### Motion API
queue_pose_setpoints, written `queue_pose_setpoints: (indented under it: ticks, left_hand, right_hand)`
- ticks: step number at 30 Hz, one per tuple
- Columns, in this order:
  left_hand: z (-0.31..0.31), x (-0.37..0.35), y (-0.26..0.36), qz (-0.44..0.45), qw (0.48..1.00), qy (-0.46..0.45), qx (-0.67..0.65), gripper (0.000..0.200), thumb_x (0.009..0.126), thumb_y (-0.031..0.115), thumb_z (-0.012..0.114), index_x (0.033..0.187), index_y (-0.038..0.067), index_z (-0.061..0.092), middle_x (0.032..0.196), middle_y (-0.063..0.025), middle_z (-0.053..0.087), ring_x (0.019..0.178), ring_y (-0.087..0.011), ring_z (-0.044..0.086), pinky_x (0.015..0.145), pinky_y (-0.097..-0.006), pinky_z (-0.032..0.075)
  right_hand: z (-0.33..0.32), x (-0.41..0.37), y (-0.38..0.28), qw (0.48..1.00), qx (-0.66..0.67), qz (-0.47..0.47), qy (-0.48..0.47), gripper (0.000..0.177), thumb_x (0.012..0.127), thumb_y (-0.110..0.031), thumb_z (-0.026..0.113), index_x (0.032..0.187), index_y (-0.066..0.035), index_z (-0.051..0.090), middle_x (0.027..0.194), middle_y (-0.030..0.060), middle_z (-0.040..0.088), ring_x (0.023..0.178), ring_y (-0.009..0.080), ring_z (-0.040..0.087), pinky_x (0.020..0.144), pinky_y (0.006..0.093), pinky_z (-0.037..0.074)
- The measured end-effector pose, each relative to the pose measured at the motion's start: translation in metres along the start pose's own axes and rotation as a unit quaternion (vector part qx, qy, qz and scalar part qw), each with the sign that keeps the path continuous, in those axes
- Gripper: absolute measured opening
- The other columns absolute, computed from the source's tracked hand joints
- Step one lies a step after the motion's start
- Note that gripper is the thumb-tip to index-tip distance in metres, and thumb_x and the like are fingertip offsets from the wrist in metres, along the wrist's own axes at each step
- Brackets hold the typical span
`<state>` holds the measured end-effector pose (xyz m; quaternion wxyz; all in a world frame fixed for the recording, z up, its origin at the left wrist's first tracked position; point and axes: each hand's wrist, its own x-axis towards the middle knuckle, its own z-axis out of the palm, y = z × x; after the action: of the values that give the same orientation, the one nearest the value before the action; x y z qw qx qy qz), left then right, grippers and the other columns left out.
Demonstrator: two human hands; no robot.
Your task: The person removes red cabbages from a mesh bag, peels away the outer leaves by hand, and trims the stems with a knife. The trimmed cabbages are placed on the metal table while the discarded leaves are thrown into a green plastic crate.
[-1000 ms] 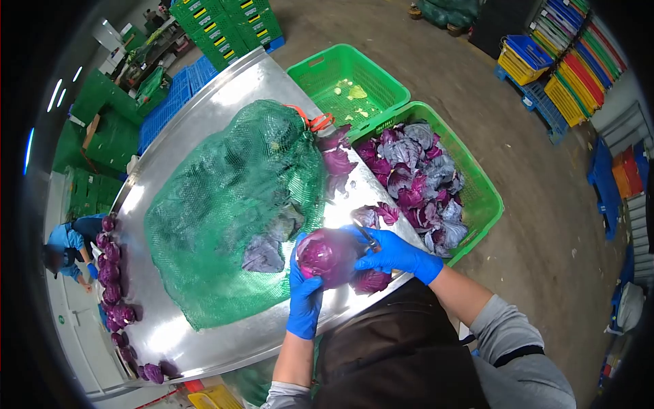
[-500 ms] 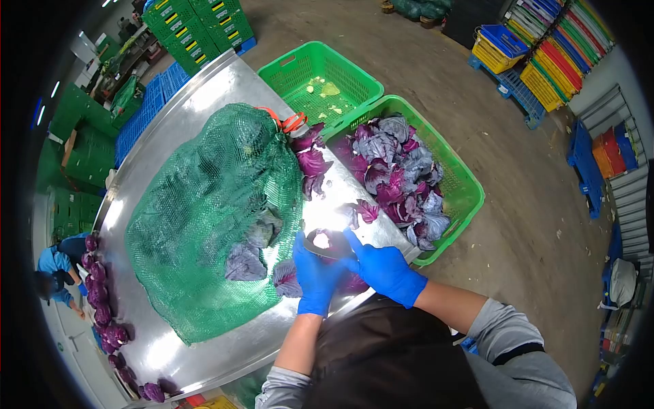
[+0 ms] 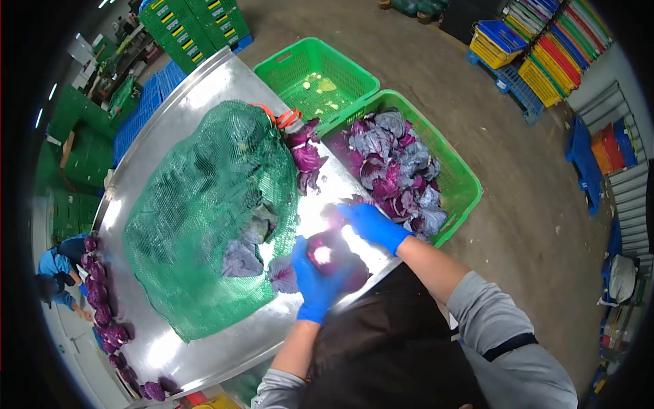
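The right hand (image 3: 373, 226), its grip too blurred to tell, is now away from the cabbage (image 3: 327, 248), leaving only the left hand (image 3: 314, 283) clasped on it over the counter (image 3: 204, 88).

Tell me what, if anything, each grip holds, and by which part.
The left grip holds a purple cabbage by its side, pale end uncovered. Whether the right grip holds anything cannot be told through the blur.
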<state>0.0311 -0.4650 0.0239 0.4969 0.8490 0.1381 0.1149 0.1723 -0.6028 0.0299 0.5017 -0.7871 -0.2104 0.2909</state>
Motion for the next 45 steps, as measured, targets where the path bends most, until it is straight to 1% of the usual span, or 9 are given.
queue_pose_setpoints:
  ticks: [4,6,8,11,12,13,19,37,45]
  left_hand:
    - [-0.011,-0.003,-0.003,-0.026,0.995,0.015,-0.095,0.099,0.051,0.021,0.088,0.130,-0.001,0.033,0.131,-0.0137,0.039,0.119,-0.0251,0.041,0.103,-0.0361,0.034]
    - [-0.019,-0.005,0.013,-0.023,0.979,0.062,-0.193,0.097,0.053,0.018,0.087,0.131,0.001,0.031,0.127,-0.0122,0.041,0.118,-0.0239,0.042,0.101,-0.0348,0.035]
    - [-0.021,-0.004,0.007,-0.025,0.975,0.087,-0.203,0.098,0.053,0.020,0.087,0.131,0.001,0.031,0.129,-0.0124,0.040,0.119,-0.0242,0.041,0.101,-0.0354,0.035]
    - [-0.012,0.000,-0.011,-0.032,0.990,0.099,-0.095,0.095,0.052,0.015,0.087,0.130,0.001,0.034,0.127,-0.0113,0.041,0.116,-0.0223,0.043,0.102,-0.0335,0.034]
    - [-0.006,0.002,-0.014,-0.031,0.990,0.099,-0.096,0.095,0.052,0.015,0.087,0.130,0.001,0.034,0.127,-0.0113,0.041,0.116,-0.0223,0.043,0.102,-0.0335,0.034]
    - [0.000,0.003,-0.017,-0.028,0.991,0.084,-0.095,0.092,0.053,0.017,0.086,0.128,0.001,0.035,0.124,-0.0111,0.042,0.115,-0.0231,0.043,0.100,-0.0340,0.034]
    - [0.011,0.015,-0.001,0.002,0.986,0.093,-0.135,0.069,0.056,0.009,0.078,0.115,0.002,0.043,0.109,-0.0075,0.048,0.100,-0.0183,0.048,0.087,-0.0309,0.040]
    - [0.008,0.006,-0.006,-0.044,0.998,0.044,0.001,0.095,0.055,0.021,0.086,0.128,-0.001,0.029,0.123,-0.0141,0.036,0.117,-0.0260,0.038,0.103,-0.0352,0.030]
    - [-0.023,0.007,-0.023,-0.072,0.990,0.012,-0.123,0.091,0.057,0.017,0.085,0.130,-0.001,0.034,0.123,-0.0115,0.044,0.113,-0.0221,0.046,0.097,-0.0327,0.039]
  right_hand:
    - [0.035,0.024,0.058,0.972,-0.156,-0.076,0.155,0.034,0.088,-0.030,0.049,0.109,-0.005,0.060,0.101,0.0121,0.063,0.094,0.0229,0.058,0.078,0.0336,0.046]
    - [-0.004,0.008,0.039,0.966,0.175,0.076,0.174,0.056,0.084,-0.045,0.054,0.119,-0.002,0.051,0.093,0.0154,0.066,0.079,0.0261,0.064,0.069,0.0367,0.049]
    - [-0.029,0.009,0.037,0.931,-0.219,0.179,0.232,0.066,0.081,-0.033,0.063,0.134,-0.004,0.036,0.082,0.0167,0.065,0.074,0.0302,0.064,0.068,0.0399,0.050]
    - [-0.009,-0.025,-0.029,0.967,-0.185,0.075,0.158,0.085,0.082,-0.040,0.060,0.141,-0.004,0.011,0.080,0.0181,0.064,0.073,0.0352,0.063,0.065,0.0428,0.049]
    - [0.016,-0.013,0.008,0.903,-0.249,-0.253,0.243,0.081,0.083,-0.046,0.057,0.140,-0.004,0.016,0.073,0.0180,0.062,0.067,0.0356,0.062,0.062,0.0435,0.048]
    - [0.029,-0.032,-0.018,0.984,-0.152,-0.015,0.095,0.078,0.083,-0.052,0.053,0.136,-0.002,0.024,0.071,0.0194,0.062,0.067,0.0354,0.062,0.061,0.0433,0.048]
    - [0.030,-0.057,-0.052,0.988,-0.124,0.086,-0.020,0.056,0.087,-0.054,0.044,0.116,-0.006,0.046,0.079,0.0226,0.063,0.074,0.0377,0.063,0.065,0.0455,0.049]
    - [0.041,-0.024,-0.015,0.995,-0.006,0.072,0.063,0.041,0.074,-0.039,0.065,0.099,-0.006,0.062,0.086,0.0191,0.065,0.079,0.0330,0.064,0.068,0.0386,0.050]
    - [0.024,-0.015,0.021,0.978,-0.022,-0.178,0.105,0.032,0.077,-0.018,0.066,0.107,-0.009,0.061,0.095,0.0097,0.065,0.084,0.0198,0.062,0.076,0.0329,0.049]
